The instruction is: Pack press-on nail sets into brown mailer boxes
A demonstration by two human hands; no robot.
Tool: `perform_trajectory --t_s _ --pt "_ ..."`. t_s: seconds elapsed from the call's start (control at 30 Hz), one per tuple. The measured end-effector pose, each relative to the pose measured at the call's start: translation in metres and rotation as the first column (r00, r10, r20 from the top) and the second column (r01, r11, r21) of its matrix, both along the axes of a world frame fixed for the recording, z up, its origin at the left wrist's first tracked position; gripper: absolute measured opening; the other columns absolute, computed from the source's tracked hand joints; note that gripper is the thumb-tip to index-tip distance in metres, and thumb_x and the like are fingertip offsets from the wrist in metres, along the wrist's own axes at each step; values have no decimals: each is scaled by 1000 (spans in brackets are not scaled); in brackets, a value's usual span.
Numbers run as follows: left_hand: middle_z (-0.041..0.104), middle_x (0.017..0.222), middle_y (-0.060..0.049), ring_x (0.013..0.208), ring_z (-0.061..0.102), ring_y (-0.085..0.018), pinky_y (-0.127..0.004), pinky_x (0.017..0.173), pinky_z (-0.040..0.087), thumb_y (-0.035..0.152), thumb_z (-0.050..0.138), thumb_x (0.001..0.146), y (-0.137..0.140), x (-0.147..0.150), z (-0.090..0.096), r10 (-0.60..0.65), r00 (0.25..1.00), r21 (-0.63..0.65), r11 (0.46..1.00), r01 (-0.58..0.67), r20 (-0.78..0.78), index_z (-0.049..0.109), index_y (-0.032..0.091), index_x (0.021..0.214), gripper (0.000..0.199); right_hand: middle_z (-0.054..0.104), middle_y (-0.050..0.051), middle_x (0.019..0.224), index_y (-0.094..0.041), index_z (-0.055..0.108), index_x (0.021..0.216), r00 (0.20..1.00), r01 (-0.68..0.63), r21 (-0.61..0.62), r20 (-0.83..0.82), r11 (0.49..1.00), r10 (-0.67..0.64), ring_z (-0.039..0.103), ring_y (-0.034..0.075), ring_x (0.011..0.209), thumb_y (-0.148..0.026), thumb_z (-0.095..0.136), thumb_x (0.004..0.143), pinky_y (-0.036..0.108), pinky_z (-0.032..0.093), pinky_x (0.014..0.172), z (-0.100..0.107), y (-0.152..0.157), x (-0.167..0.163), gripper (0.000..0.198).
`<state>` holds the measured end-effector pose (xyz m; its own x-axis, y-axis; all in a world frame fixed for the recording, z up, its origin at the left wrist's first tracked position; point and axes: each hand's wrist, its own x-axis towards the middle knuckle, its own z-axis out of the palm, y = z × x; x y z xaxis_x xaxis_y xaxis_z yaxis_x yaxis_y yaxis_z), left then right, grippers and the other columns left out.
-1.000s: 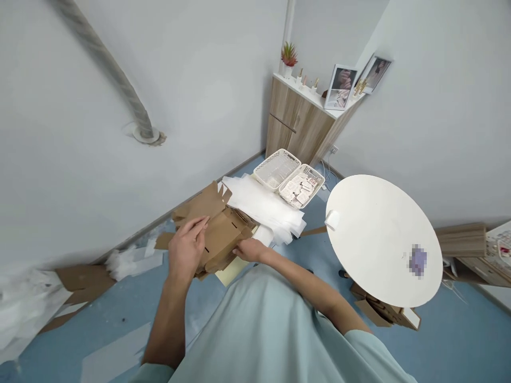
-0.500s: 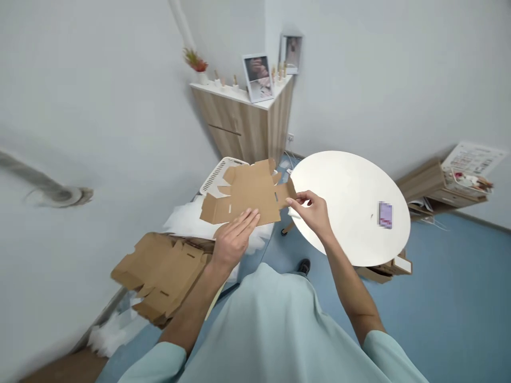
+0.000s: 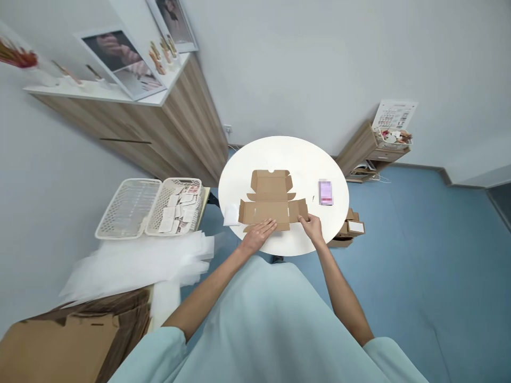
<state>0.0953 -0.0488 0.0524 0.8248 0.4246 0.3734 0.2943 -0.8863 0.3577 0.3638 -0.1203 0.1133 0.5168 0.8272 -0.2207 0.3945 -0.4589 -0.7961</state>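
An unfolded brown cardboard box (image 3: 272, 210) lies over the white round table (image 3: 275, 149), its flaps spread out. My left hand (image 3: 259, 234) rests flat on its near edge, fingers stretched out. At the right side flap, my right hand (image 3: 312, 227) pinches the cardboard between thumb and fingers. Beside the box's left flap is a white, soft-looking packet (image 3: 231, 215). A small purple item (image 3: 326, 191), blurred by pixels, lies on the table to the right of the box.
White baskets (image 3: 173, 234) stand at left, one holding paper packets. Nearer are white foam-like sheets (image 3: 139, 263) and a stack of flat cardboard (image 3: 59, 346). A wooden cabinet (image 3: 191, 117) stands behind left, a small shelf (image 3: 359, 143) behind right. Cardboard boxes (image 3: 346, 231) sit beside the table.
The flat cardboard box has moved right, from above the left-hand baskets and sheets to over the round table, with both hands on it. The view has turned right.
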Motion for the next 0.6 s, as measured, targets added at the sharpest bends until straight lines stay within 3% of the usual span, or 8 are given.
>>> perform_trajectory --t_s 0.17,0.3,0.37,0.43,0.5,0.6 --pt "61 153 -11 151 48 -18 -43 125 44 1 33 102 0 35 -59 -50 988 -159 987 26 -148 52 20 157 61 65 1 66 -20 61 67 1000 -29 -206 -7 978 28 59 19 70 -58 59 85 25 41 61 -55 -6 33 41" --pt "58 157 -9 154 44 -18 -41 127 40 1 36 101 -1 49 -85 -77 951 -281 960 -10 -298 56 21 151 58 69 3 69 -19 66 70 999 -47 -286 -1 957 48 66 22 74 -44 64 83 26 46 64 -77 -4 48 29" --pt "59 156 -8 153 44 -18 -39 126 41 3 39 101 -1 53 -91 -75 934 -333 942 -48 -348 58 22 149 55 75 8 85 -17 73 84 999 -36 -315 27 948 47 71 26 87 -37 66 83 30 51 75 -80 1 54 21" --pt "60 155 -9 153 46 -21 -39 124 43 10 47 103 -1 53 -93 -56 931 -361 929 -84 -360 59 22 148 48 75 16 115 -14 74 110 995 -11 -308 86 951 39 70 30 110 -34 65 85 35 53 92 -81 10 59 33" --pt "57 157 -12 153 47 -24 -41 125 42 22 56 103 1 48 -93 -21 938 -365 924 -114 -345 58 21 149 46 64 21 140 -11 63 137 987 -10 -263 154 965 52 62 31 130 -34 61 91 39 49 107 -80 22 60 52" --pt "51 162 -16 154 45 -28 -43 127 38 31 67 99 6 33 -89 38 939 -352 921 -165 -341 54 18 152 56 52 21 155 -11 43 158 971 -110 -206 186 972 149 53 30 142 -37 60 94 41 44 116 -79 48 54 71"
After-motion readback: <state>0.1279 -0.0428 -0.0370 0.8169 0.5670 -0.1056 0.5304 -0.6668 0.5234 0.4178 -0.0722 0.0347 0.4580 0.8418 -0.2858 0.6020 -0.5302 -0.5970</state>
